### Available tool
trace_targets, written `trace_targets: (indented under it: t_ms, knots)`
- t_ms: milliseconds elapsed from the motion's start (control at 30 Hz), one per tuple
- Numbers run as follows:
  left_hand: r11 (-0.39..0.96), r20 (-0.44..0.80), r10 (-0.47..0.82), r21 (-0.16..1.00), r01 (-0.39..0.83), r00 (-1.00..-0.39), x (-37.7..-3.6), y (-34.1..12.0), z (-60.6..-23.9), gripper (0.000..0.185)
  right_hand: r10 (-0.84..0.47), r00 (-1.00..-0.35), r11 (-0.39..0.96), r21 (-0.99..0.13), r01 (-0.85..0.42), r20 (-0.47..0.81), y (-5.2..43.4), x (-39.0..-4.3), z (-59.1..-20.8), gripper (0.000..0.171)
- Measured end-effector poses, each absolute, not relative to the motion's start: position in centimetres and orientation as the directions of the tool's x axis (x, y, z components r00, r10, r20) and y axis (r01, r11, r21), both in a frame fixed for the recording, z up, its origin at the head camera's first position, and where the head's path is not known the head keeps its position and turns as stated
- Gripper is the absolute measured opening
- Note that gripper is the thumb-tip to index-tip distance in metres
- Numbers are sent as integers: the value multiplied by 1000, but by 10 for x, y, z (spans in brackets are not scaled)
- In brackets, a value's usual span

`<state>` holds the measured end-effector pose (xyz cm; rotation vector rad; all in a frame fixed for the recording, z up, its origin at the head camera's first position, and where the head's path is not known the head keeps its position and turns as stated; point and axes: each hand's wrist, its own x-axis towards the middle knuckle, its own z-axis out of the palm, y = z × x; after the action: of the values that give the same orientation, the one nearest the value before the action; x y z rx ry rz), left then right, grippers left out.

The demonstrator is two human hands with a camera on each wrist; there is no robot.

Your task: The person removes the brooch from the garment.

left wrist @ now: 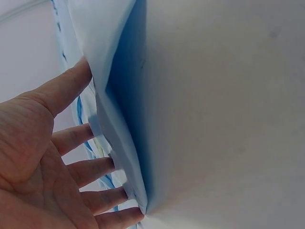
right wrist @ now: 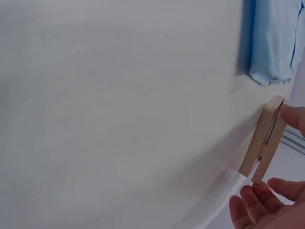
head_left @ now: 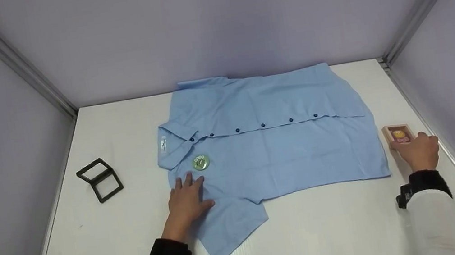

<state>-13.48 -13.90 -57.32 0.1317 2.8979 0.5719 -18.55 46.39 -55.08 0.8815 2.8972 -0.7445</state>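
My left hand [head_left: 187, 200] presses flat, fingers spread, on the blue shirt [head_left: 270, 139] while my right hand [head_left: 418, 151] fingers close around the small wooden box [head_left: 398, 135]; lifting it probably needs a firmer pinch.

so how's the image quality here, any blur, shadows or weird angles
Head view: even, soft light, sharp, faint shadows under the shirt and black frame stand. Left wrist view: tilted, close on the left hand, deep blue shadow in the shirt fold. Right wrist view: tilted, table pale, right hand cut off beside the wooden box.

The shirt [head_left: 275, 142] is smooth matt cloth, the small frame [head_left: 398, 135] pale wood, the table [head_left: 118, 126] matt white.
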Motion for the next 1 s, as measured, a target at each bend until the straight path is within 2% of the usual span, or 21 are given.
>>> trace_targets:
  t_ms: [167,500,1000]
  knots:
    - [919,-167,126,390,52,-978,-135,-140,-574,76,493,-859,760,-413,501,-134,464,-183,-552,83]
    - [921,-169,121,386,47,-978,-134,-139,-572,78,499,-854,723,-474,503,-145,462,-180,-553,84]
    - [919,-183,119,392,38,-976,-135,-139,-570,78,467,-868,768,-409,493,-169,463,-180,-554,84]
